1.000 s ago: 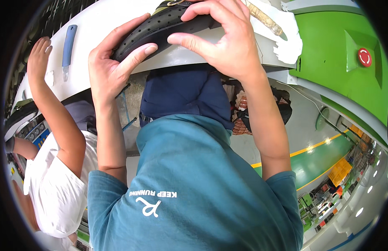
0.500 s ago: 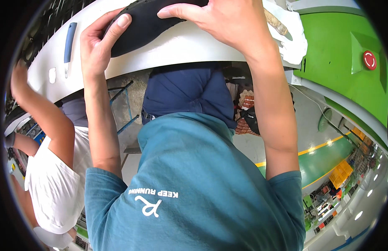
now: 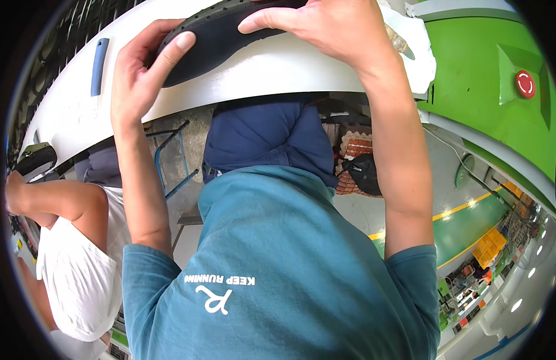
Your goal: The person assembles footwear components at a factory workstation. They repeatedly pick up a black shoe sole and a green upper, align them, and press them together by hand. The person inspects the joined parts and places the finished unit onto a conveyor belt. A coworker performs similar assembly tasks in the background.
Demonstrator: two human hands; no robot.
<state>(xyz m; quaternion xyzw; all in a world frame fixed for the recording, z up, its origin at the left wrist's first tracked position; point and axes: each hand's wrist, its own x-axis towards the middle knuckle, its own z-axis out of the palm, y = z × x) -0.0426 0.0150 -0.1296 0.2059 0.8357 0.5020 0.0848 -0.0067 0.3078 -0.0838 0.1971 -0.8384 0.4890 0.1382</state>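
A long black shoe sole (image 3: 215,51) is held over the white table at the top of the view, its rim dotted with small marks. My left hand (image 3: 145,66) grips its left end, thumb pressed on the face and fingers curled behind the edge. At the other side my right hand (image 3: 344,33) holds it, the thumb lying across the face. The right fingers and the sole's far end are cut off by the top of the picture.
A blue-handled tool (image 3: 99,67) lies on the white table (image 3: 71,111), left of my hands. White sheeting (image 3: 419,57) with a beige item (image 3: 395,39) is at right, beside a green machine (image 3: 470,72) with a red button (image 3: 525,84). A co-worker in white (image 3: 80,270) sits at left, near a dark curved piece (image 3: 37,161).
The sole has tilted slightly and shifted a little right and down, showing more of its dotted rim. Both my hands keep their hold. The co-worker's raised arm has come down.
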